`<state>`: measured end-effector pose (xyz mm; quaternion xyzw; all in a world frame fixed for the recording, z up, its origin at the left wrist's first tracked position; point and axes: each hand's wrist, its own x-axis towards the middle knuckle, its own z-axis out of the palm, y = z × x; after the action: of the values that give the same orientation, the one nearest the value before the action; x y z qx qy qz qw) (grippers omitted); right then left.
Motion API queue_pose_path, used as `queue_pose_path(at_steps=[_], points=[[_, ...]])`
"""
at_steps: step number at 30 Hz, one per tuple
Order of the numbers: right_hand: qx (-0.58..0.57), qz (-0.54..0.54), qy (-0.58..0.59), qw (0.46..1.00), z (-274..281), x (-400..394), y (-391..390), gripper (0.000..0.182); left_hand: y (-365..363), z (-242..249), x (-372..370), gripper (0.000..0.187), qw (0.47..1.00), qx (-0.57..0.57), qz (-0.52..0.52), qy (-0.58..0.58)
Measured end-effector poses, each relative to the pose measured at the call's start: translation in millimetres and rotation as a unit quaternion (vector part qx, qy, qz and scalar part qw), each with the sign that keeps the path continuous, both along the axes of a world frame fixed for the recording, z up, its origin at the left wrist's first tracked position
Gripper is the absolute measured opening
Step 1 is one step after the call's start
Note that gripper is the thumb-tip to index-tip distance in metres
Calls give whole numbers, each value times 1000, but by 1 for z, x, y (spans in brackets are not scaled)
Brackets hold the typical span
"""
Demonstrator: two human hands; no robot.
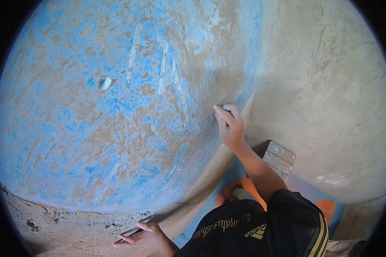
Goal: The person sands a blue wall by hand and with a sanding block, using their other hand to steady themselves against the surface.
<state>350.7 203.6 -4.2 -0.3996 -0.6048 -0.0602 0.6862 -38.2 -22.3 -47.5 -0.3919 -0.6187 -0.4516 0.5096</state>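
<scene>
A wall (128,141) with patchy blue paint worn through to grey-brown plaster fills the upper left. Against its right part is my right hand (231,126), its fingers closed in a pinch, fingertips right at the surface. A thin pale edge shows at those fingertips, but I cannot tell what it belongs to. Low down, my left hand (141,234) is open beside the rough ledge (85,222) under the painted wall, fingers stretched out and apart, with a dark gap between them.
A plain grey wall (321,85) meets the blue one at the right. Below my right forearm stands a paint-spotted slatted wooden stool (280,157). Orange and blue floor tiles (326,206) lie underneath. A small hole (105,83) marks the blue wall.
</scene>
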Motion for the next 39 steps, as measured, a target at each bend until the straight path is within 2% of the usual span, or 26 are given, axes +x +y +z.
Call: queue_pose_path(at_steps=[4, 7, 13, 16, 19, 22, 25, 28, 31, 34, 37, 39], points=[[-24, -34, 62, 997, -2, 10, 12, 32, -2, 2, 0, 81, 1000, 1, -2, 2], [27, 33, -5, 999, -6, -2, 0, 31, 1, 4, 3, 82, 1000, 12, -16, -3], [-35, -40, 39, 998, 0, 10, 8, 31, -2, 3, 2, 83, 1000, 1, 1, -9], [40, 24, -5, 999, 0, -5, -1, 30, 5, 13, 24, 83, 998, 29, -28, -37], [0, -44, 48, 998, -6, 9, 14, 31, 0, 6, 6, 84, 1000, 10, -6, -17], [-8, -39, 25, 999, -3, 5, 6, 31, -3, 2, 2, 84, 1000, 2, -6, -16], [57, -19, -52, 997, -4, 4, 5, 32, -1, 0, 1, 84, 1000, 7, -3, -15], [5, -36, 65, 997, -4, 11, 18, 34, -3, -3, -2, 83, 1000, 3, 0, -24], [1, 2, -6, 1000, -8, 4, 4, 37, -3, 2, -1, 83, 1000, -3, -3, -4], [46, -39, -73, 996, -2, 10, 4, 37, -4, 0, -2, 83, 1000, -13, 6, -9], [-8, -52, 42, 998, -4, 13, 16, 36, -5, -4, -7, 83, 1000, -11, 7, -7], [19, -23, 14, 999, -2, -3, 5, 35, -4, -3, -8, 83, 1000, -10, 6, -3]])
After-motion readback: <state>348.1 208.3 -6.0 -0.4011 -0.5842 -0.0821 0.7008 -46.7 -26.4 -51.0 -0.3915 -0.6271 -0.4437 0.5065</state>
